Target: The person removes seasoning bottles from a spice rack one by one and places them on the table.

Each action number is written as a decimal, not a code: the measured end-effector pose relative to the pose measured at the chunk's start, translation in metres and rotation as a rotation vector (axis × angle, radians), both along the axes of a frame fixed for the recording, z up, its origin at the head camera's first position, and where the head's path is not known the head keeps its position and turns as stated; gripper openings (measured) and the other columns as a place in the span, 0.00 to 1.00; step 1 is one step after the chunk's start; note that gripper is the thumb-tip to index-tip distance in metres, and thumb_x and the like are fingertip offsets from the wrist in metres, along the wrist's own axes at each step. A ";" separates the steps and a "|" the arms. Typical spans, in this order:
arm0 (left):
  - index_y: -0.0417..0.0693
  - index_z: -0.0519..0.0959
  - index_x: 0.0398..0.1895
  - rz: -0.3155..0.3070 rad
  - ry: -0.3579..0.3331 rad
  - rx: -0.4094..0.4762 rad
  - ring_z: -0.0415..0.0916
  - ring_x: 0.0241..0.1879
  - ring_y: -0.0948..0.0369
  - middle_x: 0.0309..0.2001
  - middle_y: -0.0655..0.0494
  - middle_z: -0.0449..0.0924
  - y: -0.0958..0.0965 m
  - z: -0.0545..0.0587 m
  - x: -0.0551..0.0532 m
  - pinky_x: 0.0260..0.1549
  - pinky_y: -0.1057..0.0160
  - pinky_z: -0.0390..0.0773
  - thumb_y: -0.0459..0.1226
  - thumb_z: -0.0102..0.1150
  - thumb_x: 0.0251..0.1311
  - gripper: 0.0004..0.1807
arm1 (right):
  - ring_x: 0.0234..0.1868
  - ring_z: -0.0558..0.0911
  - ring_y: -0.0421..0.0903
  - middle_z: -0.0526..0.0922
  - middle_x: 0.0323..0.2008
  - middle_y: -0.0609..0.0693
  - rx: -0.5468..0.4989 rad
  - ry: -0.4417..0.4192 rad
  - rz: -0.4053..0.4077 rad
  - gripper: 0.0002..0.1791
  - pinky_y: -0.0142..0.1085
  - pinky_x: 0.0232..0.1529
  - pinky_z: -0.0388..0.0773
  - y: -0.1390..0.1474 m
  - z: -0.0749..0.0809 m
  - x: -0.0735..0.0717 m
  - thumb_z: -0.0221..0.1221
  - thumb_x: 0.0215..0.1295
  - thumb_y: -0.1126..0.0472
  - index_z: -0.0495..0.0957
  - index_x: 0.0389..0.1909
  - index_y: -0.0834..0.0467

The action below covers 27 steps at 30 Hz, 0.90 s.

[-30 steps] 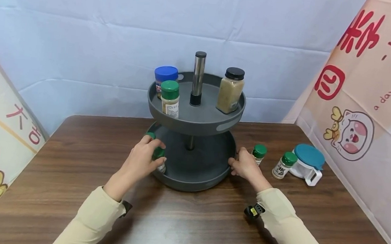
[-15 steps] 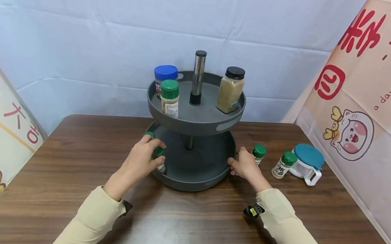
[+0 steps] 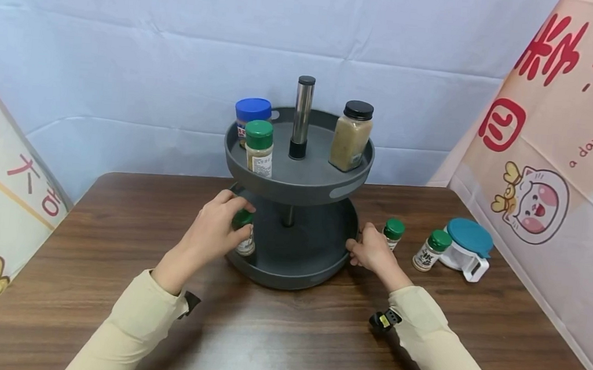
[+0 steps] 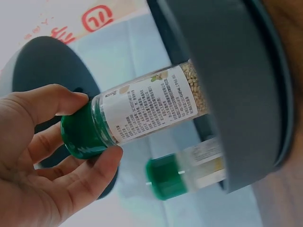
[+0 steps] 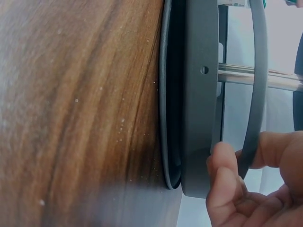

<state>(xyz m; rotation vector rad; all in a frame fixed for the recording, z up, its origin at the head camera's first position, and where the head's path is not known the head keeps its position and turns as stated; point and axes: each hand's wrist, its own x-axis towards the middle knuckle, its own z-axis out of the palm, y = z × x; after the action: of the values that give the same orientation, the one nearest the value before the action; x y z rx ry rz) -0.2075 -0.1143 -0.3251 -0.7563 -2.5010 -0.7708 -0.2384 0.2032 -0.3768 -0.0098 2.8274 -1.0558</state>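
A grey two-tier turntable rack stands mid-table, with its lower tray [image 3: 294,278] towards me. My left hand [image 3: 238,227] pinches the green cap of a small spice bottle [image 3: 245,242] at the tray's left side. In the left wrist view that bottle [image 4: 151,111] holds pale seeds and its base is hidden behind the tray rim [image 4: 246,94]. I cannot tell if it rests on the tray. A second green-capped bottle [image 4: 189,172] sits right beside it. My right hand [image 3: 367,251] grips the lower tray's right rim, fingers [image 5: 227,175] curled over the edge [image 5: 199,118].
The upper tray [image 3: 296,188] carries a blue-lidded jar [image 3: 252,115], a green-capped bottle [image 3: 259,147] and a black-lidded jar [image 3: 351,136] around a steel pole [image 3: 302,116]. Two green-capped bottles [image 3: 393,232] [image 3: 431,251] and a teal-lidded white container [image 3: 466,248] stand right. Printed cloths flank the table.
My left hand has shifted the pinched bottle a little up and farther in over the lower tray, hiding the second green cap in the head view. The right hand stays on the rim.
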 end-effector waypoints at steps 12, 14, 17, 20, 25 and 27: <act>0.41 0.80 0.40 -0.013 0.004 -0.011 0.72 0.36 0.55 0.39 0.47 0.73 0.000 0.012 0.002 0.32 0.55 0.74 0.32 0.65 0.48 0.13 | 0.19 0.81 0.48 0.78 0.20 0.54 -0.009 -0.012 -0.005 0.26 0.36 0.22 0.76 0.000 0.001 0.000 0.51 0.63 0.64 0.58 0.57 0.76; 0.41 0.80 0.39 -0.006 0.006 -0.010 0.72 0.36 0.55 0.39 0.47 0.73 -0.002 0.012 0.003 0.32 0.55 0.74 0.32 0.65 0.48 0.13 | 0.19 0.81 0.48 0.78 0.19 0.54 -0.007 -0.004 0.000 0.26 0.36 0.22 0.76 -0.001 0.001 0.000 0.51 0.63 0.64 0.58 0.56 0.77; 0.41 0.80 0.39 0.004 0.005 -0.006 0.72 0.35 0.55 0.39 0.47 0.72 -0.004 0.014 0.004 0.32 0.55 0.74 0.32 0.64 0.48 0.13 | 0.18 0.81 0.47 0.78 0.19 0.54 0.001 0.006 0.006 0.26 0.36 0.22 0.76 -0.001 0.000 0.000 0.51 0.63 0.64 0.58 0.56 0.77; 0.42 0.80 0.39 0.019 0.006 -0.004 0.72 0.33 0.55 0.39 0.48 0.72 -0.008 0.015 0.005 0.30 0.57 0.74 0.32 0.64 0.47 0.13 | 0.17 0.80 0.46 0.78 0.19 0.54 -0.001 0.010 0.008 0.25 0.36 0.21 0.76 -0.001 0.000 0.000 0.51 0.63 0.64 0.59 0.55 0.77; 0.42 0.80 0.39 0.036 0.011 0.011 0.69 0.29 0.57 0.38 0.49 0.72 -0.016 0.016 0.007 0.25 0.60 0.71 0.32 0.64 0.47 0.13 | 0.18 0.80 0.46 0.78 0.19 0.54 -0.001 0.008 0.004 0.25 0.36 0.22 0.76 0.000 -0.001 0.000 0.51 0.63 0.64 0.59 0.55 0.77; 0.42 0.80 0.39 0.046 0.007 0.019 0.68 0.28 0.57 0.37 0.49 0.72 -0.021 0.016 0.007 0.25 0.60 0.70 0.32 0.64 0.47 0.13 | 0.18 0.81 0.47 0.78 0.19 0.54 -0.002 0.005 0.005 0.25 0.36 0.22 0.76 0.000 -0.001 0.000 0.51 0.63 0.64 0.59 0.55 0.77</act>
<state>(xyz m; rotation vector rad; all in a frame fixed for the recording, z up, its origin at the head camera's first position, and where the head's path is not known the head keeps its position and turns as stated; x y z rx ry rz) -0.2002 -0.1351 -0.3086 -0.6914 -2.4924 -0.7729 -0.2386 0.2029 -0.3776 -0.0198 2.8294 -1.0585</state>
